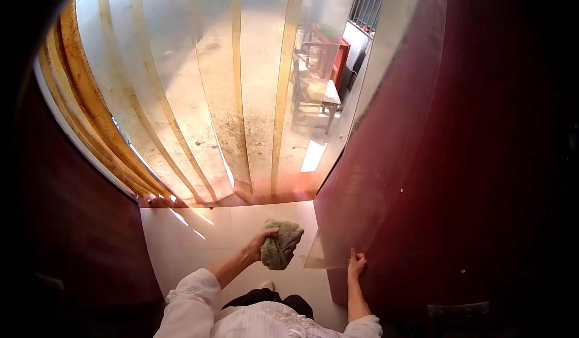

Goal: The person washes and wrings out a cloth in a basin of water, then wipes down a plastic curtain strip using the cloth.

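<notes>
My left hand [258, 245] is wrapped round a bunched, grey-green cloth [283, 245], held out in front of my body above the pale floor. Off to the right, my right hand [357, 262] pinches the lower edge of a clear plastic curtain strip [353, 211]. That strip is drawn aside from the others and hangs in front of the dark red door panel on the right. Its lower left corner hangs free, just left of my fingers.
More clear strips with yellowed overlaps [238, 97] hang across the doorway ahead. Several bunch together at the left [90, 97]. Through them show a sunlit ground, a chair [319, 94] and a barred window [368, 0]. Dark red panels [482, 157] flank both sides.
</notes>
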Tool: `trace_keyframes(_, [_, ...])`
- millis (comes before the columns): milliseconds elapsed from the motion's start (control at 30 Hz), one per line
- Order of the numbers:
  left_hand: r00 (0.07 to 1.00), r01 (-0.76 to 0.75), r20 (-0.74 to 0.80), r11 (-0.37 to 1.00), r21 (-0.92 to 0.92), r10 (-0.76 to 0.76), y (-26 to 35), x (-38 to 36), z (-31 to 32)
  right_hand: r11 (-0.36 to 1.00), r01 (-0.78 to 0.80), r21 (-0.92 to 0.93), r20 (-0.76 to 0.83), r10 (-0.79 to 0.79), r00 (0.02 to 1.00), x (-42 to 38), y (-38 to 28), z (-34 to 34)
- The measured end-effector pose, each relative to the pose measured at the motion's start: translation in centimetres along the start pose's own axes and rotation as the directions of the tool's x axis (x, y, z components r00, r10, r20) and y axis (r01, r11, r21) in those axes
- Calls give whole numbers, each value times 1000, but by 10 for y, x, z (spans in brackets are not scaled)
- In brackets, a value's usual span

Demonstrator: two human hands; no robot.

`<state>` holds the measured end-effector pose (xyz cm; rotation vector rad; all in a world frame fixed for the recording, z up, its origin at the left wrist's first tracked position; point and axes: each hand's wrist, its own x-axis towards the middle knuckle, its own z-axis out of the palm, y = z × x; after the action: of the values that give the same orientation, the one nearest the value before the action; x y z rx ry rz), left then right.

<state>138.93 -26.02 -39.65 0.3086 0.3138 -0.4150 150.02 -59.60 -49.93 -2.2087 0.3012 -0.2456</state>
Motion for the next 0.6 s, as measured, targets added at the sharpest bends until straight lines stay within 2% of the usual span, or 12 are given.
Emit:
trace_keyframes(67, [974, -171, -165, 983, -74, 157, 28, -31, -26, 998, -38, -40, 74, 41, 996, 28, -5, 44])
trace_keyframes(100, [946, -224, -251, 973, -55, 203, 37, -45, -45, 1000, -24, 20, 81, 22, 996, 43, -4, 69])
trace_keyframes(133, [918, -292, -301, 954, -72, 259, 43, -56, -59, 997, -11, 81, 88, 4, 996, 55, -7, 87])
trace_keyframes(167, [883, -361, -352, 929, -84, 312, 48, -66, -73, 995, -95, 10, 84, 94, 992, 68, -26, 103])
trace_keyframes(200, [857, -407, -380, 910, -82, 349, 51, -78, -85, 996, -90, 14, 93, 89, 992, 79, -37, 121])
trace_keyframes(267, [770, -500, -483, 865, -48, 418, 46, -90, -104, 993, -64, -102, -98, 54, 994, 102, -54, 160])
trace_keyframes(300, [706, -543, -550, 839, -15, 447, 41, -94, -115, 999, -19, -36, 52, 20, 998, 109, -86, 164])
trace_keyframes(367, [668, -510, -632, 860, -3, 394, 27, -95, -160, 954, -143, 263, 484, -3, 875, 139, -119, 197])
trace_keyframes(433, [622, -476, -708, 879, -3, 335, 23, -85, -165, 920, -82, 383, 652, -207, 730, 156, -187, 218])
trace_keyframes(500, [641, -419, -696, 907, 34, 322, 37, -74, -129, 890, 144, 432, 682, -427, 593, 188, -240, 255])
trace_keyframes(567, [613, -388, -704, 913, 126, 358, 50, -56, -117, 808, 211, 549, 627, -566, 536, 209, -320, 257])
trace_keyframes(600, [593, -347, -707, 914, 209, 386, 59, -45, -111, 811, 182, 556, 653, -562, 508, 227, -356, 263])
